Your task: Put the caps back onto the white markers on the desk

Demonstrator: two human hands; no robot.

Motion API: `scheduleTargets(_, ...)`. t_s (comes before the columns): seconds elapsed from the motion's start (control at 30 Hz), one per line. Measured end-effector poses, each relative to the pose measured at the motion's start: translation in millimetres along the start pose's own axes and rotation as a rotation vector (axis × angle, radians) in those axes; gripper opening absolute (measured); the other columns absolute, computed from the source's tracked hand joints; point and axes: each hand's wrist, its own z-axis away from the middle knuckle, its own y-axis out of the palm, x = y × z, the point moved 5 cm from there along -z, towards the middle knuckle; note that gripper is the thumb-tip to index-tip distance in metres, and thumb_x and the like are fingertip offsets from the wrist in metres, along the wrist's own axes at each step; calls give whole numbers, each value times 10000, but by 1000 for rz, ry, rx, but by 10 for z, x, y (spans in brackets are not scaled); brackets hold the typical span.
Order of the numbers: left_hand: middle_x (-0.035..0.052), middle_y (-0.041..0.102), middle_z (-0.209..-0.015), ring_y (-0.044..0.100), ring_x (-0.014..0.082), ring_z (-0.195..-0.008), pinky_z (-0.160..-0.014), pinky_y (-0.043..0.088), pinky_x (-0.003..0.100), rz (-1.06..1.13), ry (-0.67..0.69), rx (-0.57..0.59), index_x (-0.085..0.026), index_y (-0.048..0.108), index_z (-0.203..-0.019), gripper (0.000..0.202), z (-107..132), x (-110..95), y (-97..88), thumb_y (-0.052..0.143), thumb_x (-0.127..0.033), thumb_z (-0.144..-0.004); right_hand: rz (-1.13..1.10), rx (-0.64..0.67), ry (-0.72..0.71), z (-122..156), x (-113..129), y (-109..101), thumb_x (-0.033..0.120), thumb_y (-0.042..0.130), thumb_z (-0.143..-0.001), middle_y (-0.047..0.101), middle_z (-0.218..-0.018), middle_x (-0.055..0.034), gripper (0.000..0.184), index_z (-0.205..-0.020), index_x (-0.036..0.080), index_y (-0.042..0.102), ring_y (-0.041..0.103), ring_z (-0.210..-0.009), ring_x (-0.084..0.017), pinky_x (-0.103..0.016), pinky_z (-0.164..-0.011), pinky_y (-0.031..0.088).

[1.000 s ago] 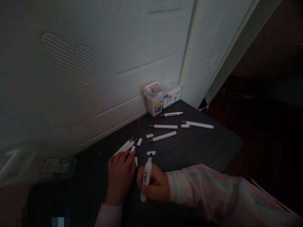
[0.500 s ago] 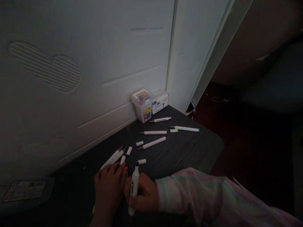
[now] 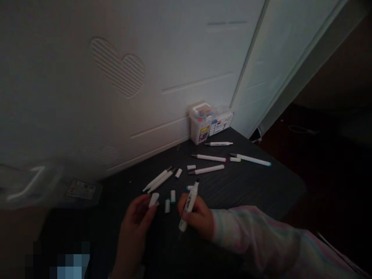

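Note:
My right hand (image 3: pixel 199 215) grips an uncapped white marker (image 3: pixel 190 203), its dark tip pointing up and away. Between thumb and fingers of my left hand (image 3: pixel 136 221) is a white marker cap (image 3: pixel 154 199), held just above the dark table. Two loose caps, one cap (image 3: pixel 173 196) and another cap (image 3: pixel 167 206), lie between my hands. A cap with a teal end (image 3: pixel 190 188) is partly covered by the marker in my right hand. Past my left hand, two uncapped markers (image 3: pixel 158 180) lie side by side, with a dark-ended cap (image 3: pixel 178 173) by their tips.
Several uncapped markers, among them a red-ended marker (image 3: pixel 209 158) and a blue-ended marker (image 3: pixel 251 159), lie farther back on the dark table (image 3: pixel 247 186). Against the white panel (image 3: pixel 174 58) stand a clear marker box (image 3: pixel 200 124) and a second box (image 3: pixel 222 123). A plastic packet (image 3: pixel 83 190) lies left.
My left hand has lifted from among the caps and now holds a cap. The right hand still holds the marker. The view has swung left, and a pixelated patch and clear plastic show at left.

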Motion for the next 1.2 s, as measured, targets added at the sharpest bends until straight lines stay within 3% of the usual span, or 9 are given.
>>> scheduleTargets(0.13,-4,601,-776,551,113,-694,-676,452,258,585,-180,180,-212,584,-969,377,53,62,75,706,-311,-626,-116,-92,99,-18,-147,-84,341,563,-709,397,-531,37,197,-641,168,497,354,-479,-89,-214,-447,270)
scheduleTargets(0.27,-11,566,-695,514,101,-659,-637,429,243,828,-229,316,-194,608,-854,250,133,21,125,706,-244,-630,-300,-320,204,-93,-222,-186,325,615,-663,408,-456,53,184,-630,170,521,333,-411,-74,-207,-412,243)
scheduleTargets(0.4,-6,554,-672,493,96,-623,-597,404,230,982,-292,420,-194,596,-862,206,211,9,237,664,-229,-671,-365,-391,264,-214,-138,-186,336,522,-721,363,-406,77,166,-652,187,502,282,-365,-56,-198,-418,263)
scheduleTargets(0.53,12,574,-679,505,92,-593,-594,406,239,1024,-415,487,-181,575,-934,179,280,76,390,562,-197,-756,-439,-430,376,-254,-145,-167,299,524,-705,393,-393,72,138,-650,174,502,308,-355,-47,-196,-427,284)
scheduleTargets(0.67,18,580,-671,529,94,-602,-584,405,230,1041,-483,499,-158,569,-905,137,320,141,491,537,-170,-771,-398,-443,373,-241,-194,-189,302,544,-719,426,-404,65,165,-639,162,506,328,-361,-43,-187,-408,266)
scheduleTargets(1.2,-2,598,-670,527,82,-636,-611,391,212,822,-361,483,-174,595,-828,164,283,194,516,655,-239,-690,-94,-349,322,-175,-237,-241,378,560,-734,415,-392,79,216,-677,181,493,323,-359,-57,-202,-363,211)
